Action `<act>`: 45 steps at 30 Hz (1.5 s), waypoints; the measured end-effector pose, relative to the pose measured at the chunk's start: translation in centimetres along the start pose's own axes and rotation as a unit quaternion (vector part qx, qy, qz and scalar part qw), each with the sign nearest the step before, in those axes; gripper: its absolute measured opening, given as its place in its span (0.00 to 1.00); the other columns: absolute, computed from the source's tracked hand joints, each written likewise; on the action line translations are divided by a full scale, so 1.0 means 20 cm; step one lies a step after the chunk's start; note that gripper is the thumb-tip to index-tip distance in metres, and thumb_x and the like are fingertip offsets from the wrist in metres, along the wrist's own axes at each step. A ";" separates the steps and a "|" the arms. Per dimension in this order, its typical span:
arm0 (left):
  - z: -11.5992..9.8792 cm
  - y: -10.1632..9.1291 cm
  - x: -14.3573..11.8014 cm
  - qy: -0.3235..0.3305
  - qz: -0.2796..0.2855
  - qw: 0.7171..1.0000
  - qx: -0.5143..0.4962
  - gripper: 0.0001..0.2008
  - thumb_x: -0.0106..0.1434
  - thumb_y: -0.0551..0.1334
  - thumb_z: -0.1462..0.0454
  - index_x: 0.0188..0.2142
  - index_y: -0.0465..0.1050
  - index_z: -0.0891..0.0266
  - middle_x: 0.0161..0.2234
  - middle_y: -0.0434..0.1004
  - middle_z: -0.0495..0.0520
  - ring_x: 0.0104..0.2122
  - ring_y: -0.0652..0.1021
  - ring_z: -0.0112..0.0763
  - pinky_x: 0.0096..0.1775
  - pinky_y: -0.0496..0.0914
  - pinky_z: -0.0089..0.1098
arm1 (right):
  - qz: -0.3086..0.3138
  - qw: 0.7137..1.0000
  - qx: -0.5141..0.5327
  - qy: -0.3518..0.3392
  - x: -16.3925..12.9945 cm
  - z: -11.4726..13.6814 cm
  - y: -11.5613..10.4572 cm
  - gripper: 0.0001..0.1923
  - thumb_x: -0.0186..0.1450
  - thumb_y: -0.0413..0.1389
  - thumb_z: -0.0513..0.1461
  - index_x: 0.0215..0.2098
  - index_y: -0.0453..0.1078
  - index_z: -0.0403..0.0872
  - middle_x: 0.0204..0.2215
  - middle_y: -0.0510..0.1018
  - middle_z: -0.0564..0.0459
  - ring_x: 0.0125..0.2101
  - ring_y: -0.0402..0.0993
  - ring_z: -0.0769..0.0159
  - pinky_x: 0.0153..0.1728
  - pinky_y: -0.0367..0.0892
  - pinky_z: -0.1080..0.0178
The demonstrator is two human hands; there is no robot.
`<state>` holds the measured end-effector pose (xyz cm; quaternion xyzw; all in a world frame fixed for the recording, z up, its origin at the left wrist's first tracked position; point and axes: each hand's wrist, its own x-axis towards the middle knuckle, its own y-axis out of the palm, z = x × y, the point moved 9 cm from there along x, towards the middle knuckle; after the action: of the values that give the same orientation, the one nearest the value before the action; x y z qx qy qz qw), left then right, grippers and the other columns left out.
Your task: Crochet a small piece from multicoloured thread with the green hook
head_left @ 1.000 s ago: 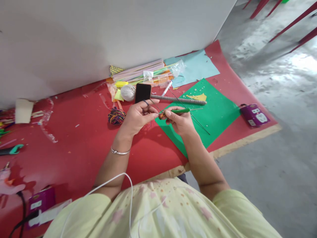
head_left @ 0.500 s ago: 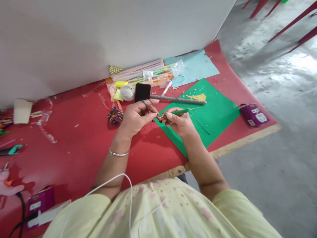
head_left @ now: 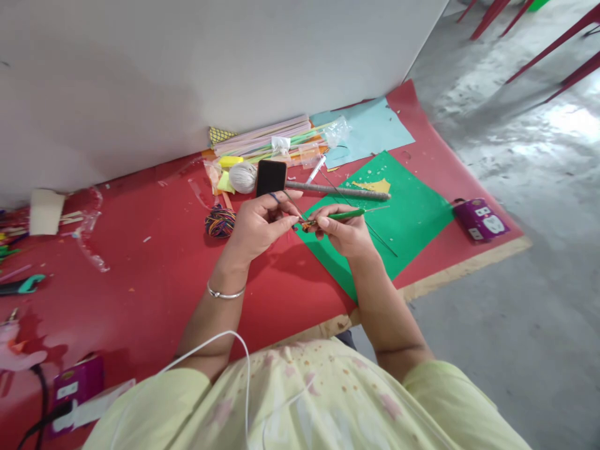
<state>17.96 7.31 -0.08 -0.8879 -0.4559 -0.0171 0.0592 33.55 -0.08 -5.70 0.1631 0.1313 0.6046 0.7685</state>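
Note:
Between my hands is a small dark and orange piece of crochet work (head_left: 307,226). My left hand (head_left: 262,224) pinches its edge with thumb and fingers, and a strand of yarn runs over the raised index finger. My right hand (head_left: 345,231) is closed around a green-handled crochet hook (head_left: 347,214), whose thin metal shaft sticks out to the right; the end at the crochet work is hidden by fingers. Just left of my left hand lies a multicoloured ball of yarn (head_left: 220,222). A phone-like black object (head_left: 271,177) sits behind that hand.
A green sheet (head_left: 415,212) lies under my right hand on the red table (head_left: 154,300). Behind are a grey wrapped stick (head_left: 342,189), a white yarn ball (head_left: 242,177), pale sticks (head_left: 267,134) and a blue sheet (head_left: 370,128). A purple box (head_left: 481,219) stands at right; a glue gun (head_left: 16,350) lies left.
The green hook in my right hand has turned slightly and slid right, with its thin shaft now pointing further out. My left hand keeps its pinch almost in place.

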 end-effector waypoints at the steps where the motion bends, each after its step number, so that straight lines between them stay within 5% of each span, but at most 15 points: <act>1: 0.00 0.00 0.00 0.001 0.000 1.000 -0.002 0.21 0.59 0.75 0.62 0.53 0.85 0.59 0.36 0.84 0.52 0.34 0.80 0.30 0.37 0.73 0.31 | -0.003 1.000 0.001 -0.001 0.00 0.00 0.00 0.16 0.54 0.77 0.50 0.30 0.82 0.49 0.29 0.88 0.51 0.27 0.83 0.65 0.23 0.73 0.67; 45: 0.02 -0.01 0.00 0.008 -0.004 1.000 -0.005 0.22 0.59 0.75 0.64 0.54 0.85 0.57 0.35 0.83 0.51 0.31 0.77 0.26 0.33 0.70 0.28 | -0.046 0.998 0.053 -0.002 0.00 -0.02 -0.01 0.17 0.54 0.77 0.50 0.31 0.81 0.50 0.26 0.87 0.55 0.25 0.84 0.68 0.21 0.71 0.70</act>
<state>17.86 7.43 -0.49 -0.8860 -0.4591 -0.0266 0.0586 33.69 -0.06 -6.11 0.1986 0.1692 0.5606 0.7859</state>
